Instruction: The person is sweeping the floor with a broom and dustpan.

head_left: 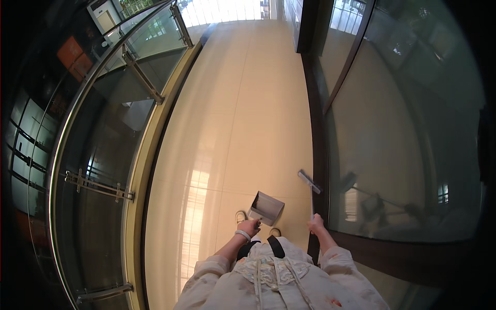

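Observation:
A grey dustpan (269, 205) rests on the floor just ahead of my feet, its dark mouth turned to the left. My left hand (249, 227), with a pale bracelet at the wrist, is closed around the top of its handle. On the other side, my right hand (315, 223) grips the thin stick of a broom (308, 180). The grey broom head lies at the right edge of the floor, against the dark base strip below the glass wall. A gap of bare tile separates broom head and dustpan.
Glossy cream floor tiles (232, 124) run ahead as a long walkway. A metal-and-glass railing (67, 119) curves along the left. Dark-framed glass panels (392, 134) with reflections line the right. My shoes (241, 216) stand close to the dustpan.

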Demonstrator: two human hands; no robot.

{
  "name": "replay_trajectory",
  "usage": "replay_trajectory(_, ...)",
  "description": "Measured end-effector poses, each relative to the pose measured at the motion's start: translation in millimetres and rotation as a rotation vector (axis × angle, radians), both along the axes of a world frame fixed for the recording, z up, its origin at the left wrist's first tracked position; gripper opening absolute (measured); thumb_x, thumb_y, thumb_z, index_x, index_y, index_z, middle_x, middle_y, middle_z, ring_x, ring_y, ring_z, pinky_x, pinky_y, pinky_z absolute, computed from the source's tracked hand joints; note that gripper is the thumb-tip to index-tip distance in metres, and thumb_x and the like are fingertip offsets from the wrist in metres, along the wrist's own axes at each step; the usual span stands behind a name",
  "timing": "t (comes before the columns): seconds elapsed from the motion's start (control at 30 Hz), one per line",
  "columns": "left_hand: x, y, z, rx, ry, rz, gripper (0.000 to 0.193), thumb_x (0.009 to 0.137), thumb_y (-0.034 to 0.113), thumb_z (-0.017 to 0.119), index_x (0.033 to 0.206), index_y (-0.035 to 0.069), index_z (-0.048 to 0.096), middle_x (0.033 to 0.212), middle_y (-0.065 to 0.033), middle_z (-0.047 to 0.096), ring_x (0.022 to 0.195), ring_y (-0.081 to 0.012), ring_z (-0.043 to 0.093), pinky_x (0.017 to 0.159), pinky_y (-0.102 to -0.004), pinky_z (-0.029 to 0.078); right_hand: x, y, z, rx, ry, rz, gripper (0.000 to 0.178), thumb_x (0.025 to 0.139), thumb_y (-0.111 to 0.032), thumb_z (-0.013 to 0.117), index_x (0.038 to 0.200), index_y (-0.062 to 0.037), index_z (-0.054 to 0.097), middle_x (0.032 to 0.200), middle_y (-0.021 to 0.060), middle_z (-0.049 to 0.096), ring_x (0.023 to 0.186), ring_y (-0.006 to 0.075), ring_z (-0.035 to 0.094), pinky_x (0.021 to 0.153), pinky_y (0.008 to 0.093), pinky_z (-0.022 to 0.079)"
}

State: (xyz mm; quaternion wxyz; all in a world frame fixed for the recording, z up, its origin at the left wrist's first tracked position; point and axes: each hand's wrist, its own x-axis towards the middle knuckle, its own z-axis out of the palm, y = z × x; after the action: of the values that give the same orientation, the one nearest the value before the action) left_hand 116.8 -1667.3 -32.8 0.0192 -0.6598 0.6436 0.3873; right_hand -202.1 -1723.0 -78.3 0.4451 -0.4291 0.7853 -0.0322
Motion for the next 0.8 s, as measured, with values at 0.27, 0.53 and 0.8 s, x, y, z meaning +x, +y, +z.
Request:
replay_trajectory(0.27,20.3,-24.4,-34.0,-0.047,0.203,-0.088,0.032,0.072,0.025,0.063,0.102,0.012,0.057,0.088,-0.0142,0.064,0.081,-0.0325,0.061,0.070,-0.0413,0.049,31.3,60.3,68.8,0.366,-0.456,-0.221,0.036,0.069,0.007,0.061,0.101,-0.0024,0.048,0.061,0.0100,0.052,0.041,0.0129,0.043,0.033,0.0280,0.029)
replay_trajectory(0.53,73.4,-86.7,11.1,-0.077,-0.103,-0.381,0.025,0.077,0.031,0.057,0.098,0.020,0.059,0.084,-0.0106,0.065,0.076,-0.0290,0.063,0.062,-0.0426,0.049,11.5,32.9,99.0,0.221,-0.477,-0.598,0.032,0.070,0.011,0.057,0.099,-0.0014,0.050,0.061,0.0100,0.051,0.039,0.0123,0.042,0.033,0.0252,0.030)
replay_trajectory(0.8,124.2,-122.2,-3.4,-0.032,-0.166,-0.410,0.024,0.078,0.034,0.058,0.099,0.023,0.059,0.085,-0.0076,0.065,0.079,-0.0277,0.064,0.061,-0.0414,0.050,127.7,-19.4,8.2,0.073,-0.219,-0.392,0.021,0.068,0.003,0.057,0.087,-0.0019,0.047,0.058,0.0079,0.053,0.041,0.0153,0.051,0.032,0.0297,0.037)
